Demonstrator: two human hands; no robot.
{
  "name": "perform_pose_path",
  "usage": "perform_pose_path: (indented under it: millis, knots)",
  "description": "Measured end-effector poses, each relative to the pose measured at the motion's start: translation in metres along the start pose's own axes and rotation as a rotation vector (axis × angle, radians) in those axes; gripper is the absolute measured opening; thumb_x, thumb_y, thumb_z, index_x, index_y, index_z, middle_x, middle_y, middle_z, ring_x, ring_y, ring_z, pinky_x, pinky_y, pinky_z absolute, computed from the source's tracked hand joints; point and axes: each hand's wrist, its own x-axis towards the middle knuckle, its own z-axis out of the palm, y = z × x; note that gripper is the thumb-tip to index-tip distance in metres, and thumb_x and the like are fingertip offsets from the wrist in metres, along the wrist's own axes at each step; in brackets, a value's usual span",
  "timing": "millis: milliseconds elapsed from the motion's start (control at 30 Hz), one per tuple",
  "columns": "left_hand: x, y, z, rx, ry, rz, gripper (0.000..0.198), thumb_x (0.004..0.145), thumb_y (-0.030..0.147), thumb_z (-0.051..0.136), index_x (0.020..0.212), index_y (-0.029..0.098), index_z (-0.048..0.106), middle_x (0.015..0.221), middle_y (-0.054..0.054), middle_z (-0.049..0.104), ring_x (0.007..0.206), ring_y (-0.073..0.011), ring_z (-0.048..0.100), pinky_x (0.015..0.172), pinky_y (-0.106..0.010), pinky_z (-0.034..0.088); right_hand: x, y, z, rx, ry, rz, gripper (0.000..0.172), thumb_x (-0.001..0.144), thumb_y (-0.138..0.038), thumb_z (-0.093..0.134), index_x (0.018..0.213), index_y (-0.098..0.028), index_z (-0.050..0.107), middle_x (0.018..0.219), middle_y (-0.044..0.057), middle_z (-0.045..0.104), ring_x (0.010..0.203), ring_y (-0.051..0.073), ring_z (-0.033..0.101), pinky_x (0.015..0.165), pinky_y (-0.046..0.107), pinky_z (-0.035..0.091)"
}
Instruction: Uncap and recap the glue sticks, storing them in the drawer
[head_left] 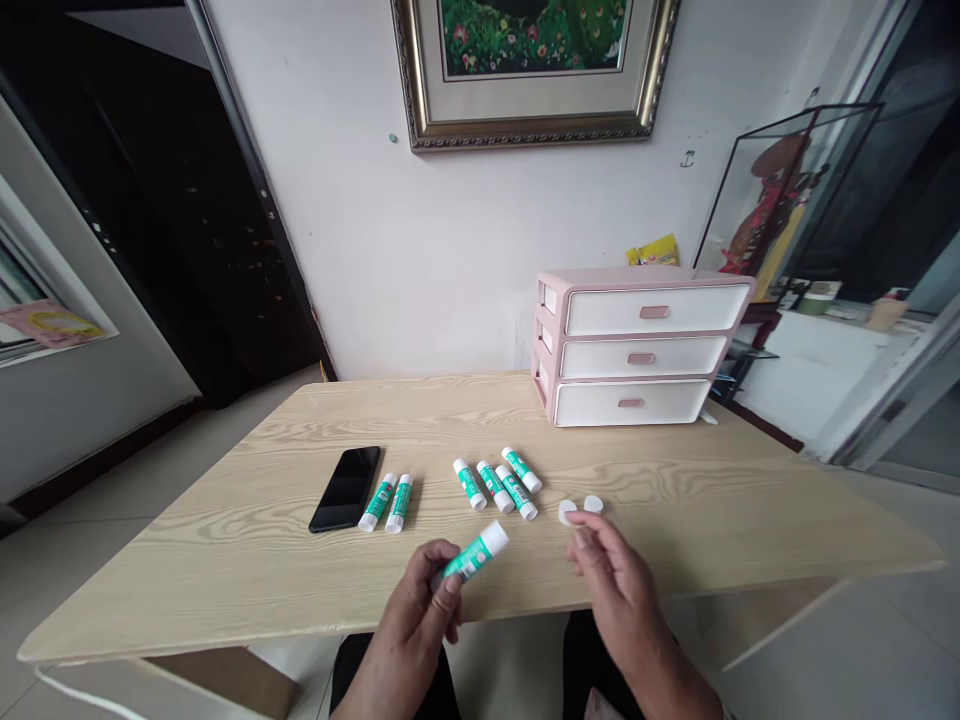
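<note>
My left hand [409, 635] is shut around a white and green glue stick [475, 552], which tilts up to the right above the table's near edge. My right hand [611, 590] hangs just over the edge with its fingers apart, and I see nothing in it. Its fingertips are close to two small white round caps [568, 512] [593, 505] lying on the table. Several similar glue sticks [495, 486] lie side by side at the table's middle. Two more [377, 502] [400, 503] lie further left.
A black smartphone [345, 489] lies face up on the light wood table [225, 570], left of the glue sticks. A pink and white three-drawer unit [641, 345] stands at the table's back right. The wall behind holds a framed picture [534, 70].
</note>
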Motion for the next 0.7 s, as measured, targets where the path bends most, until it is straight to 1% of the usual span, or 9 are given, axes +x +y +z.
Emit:
perform_pose_path:
  millis: [67,133,200,300,333,400,467,567,700]
  knots:
    - [-0.01,-0.002,0.007,0.014,-0.096,0.025,0.036,0.1,0.051,0.05,0.121,0.022,0.05,0.078,0.001,0.06,0.069,-0.0141,0.057,0.066,-0.025,0.049,-0.009,-0.018,0.008,-0.029,-0.188,-0.035,0.035,0.104,-0.048,0.04,0.106,-0.023,0.065,0.079,0.003,0.07,0.07,0.018,0.064,0.063,0.026,0.049]
    - [-0.016,-0.003,0.011,0.091,-0.18,0.075,0.034,0.102,0.049,0.048,0.122,0.023,0.052,0.083,-0.001,0.062,0.071,-0.0138,0.058,0.067,-0.024,0.05,-0.015,-0.025,0.016,-0.092,-0.299,-0.053,0.035,0.106,-0.046,0.038,0.095,-0.023,0.063,0.074,0.001,0.066,0.066,0.017,0.061,0.062,0.026,0.046]
    - [-0.018,-0.004,0.015,0.218,-0.229,0.155,0.031,0.103,0.046,0.047,0.124,0.024,0.053,0.093,-0.003,0.066,0.08,-0.0148,0.063,0.075,-0.025,0.052,-0.019,-0.025,0.023,-0.132,-0.329,-0.041,0.035,0.106,-0.044,0.036,0.089,-0.024,0.058,0.071,0.0,0.063,0.064,0.016,0.058,0.062,0.027,0.044]
    - [-0.017,-0.008,0.021,0.434,-0.242,0.305,0.034,0.101,0.045,0.052,0.128,0.026,0.054,0.113,-0.007,0.07,0.098,-0.0191,0.069,0.088,-0.028,0.054,-0.023,-0.018,0.032,-0.111,-0.328,-0.015,0.029,0.106,-0.038,0.035,0.094,-0.023,0.057,0.077,0.001,0.066,0.071,0.017,0.062,0.068,0.027,0.045]
    - [-0.016,-0.009,0.024,0.495,-0.234,0.346,0.036,0.1,0.046,0.053,0.13,0.026,0.054,0.115,-0.008,0.071,0.1,-0.0204,0.07,0.089,-0.028,0.055,-0.025,-0.015,0.034,-0.099,-0.336,-0.008,0.027,0.106,-0.036,0.035,0.097,-0.023,0.057,0.079,0.001,0.067,0.073,0.017,0.063,0.07,0.027,0.045]
    - [-0.015,-0.012,0.028,0.578,-0.223,0.396,0.038,0.1,0.046,0.052,0.132,0.026,0.054,0.113,-0.009,0.073,0.097,-0.0219,0.072,0.086,-0.028,0.056,-0.027,-0.012,0.037,-0.063,-0.364,0.014,0.025,0.104,-0.033,0.036,0.102,-0.023,0.059,0.077,0.0,0.066,0.069,0.016,0.062,0.067,0.026,0.045]
    - [-0.016,-0.012,0.03,0.586,-0.247,0.405,0.036,0.101,0.045,0.049,0.131,0.026,0.054,0.108,-0.009,0.074,0.092,-0.0219,0.073,0.082,-0.028,0.057,-0.03,-0.01,0.038,-0.005,-0.401,0.039,0.027,0.103,-0.03,0.035,0.106,-0.023,0.061,0.072,-0.002,0.061,0.062,0.015,0.057,0.061,0.025,0.044]
    - [-0.018,-0.007,0.027,0.481,-0.351,0.379,0.035,0.102,0.046,0.047,0.128,0.024,0.057,0.103,-0.008,0.075,0.087,-0.0208,0.073,0.077,-0.025,0.056,-0.033,-0.009,0.035,0.051,-0.433,0.029,0.028,0.099,-0.027,0.037,0.106,-0.022,0.064,0.066,-0.004,0.056,0.058,0.014,0.053,0.059,0.024,0.043]
    - [-0.018,-0.006,0.024,0.344,-0.46,0.289,0.039,0.101,0.052,0.046,0.123,0.021,0.059,0.098,-0.008,0.074,0.083,-0.0193,0.071,0.074,-0.024,0.053,-0.033,-0.009,0.028,0.052,-0.45,-0.007,0.027,0.094,-0.024,0.04,0.101,-0.021,0.066,0.066,-0.003,0.06,0.058,0.013,0.054,0.059,0.023,0.044]
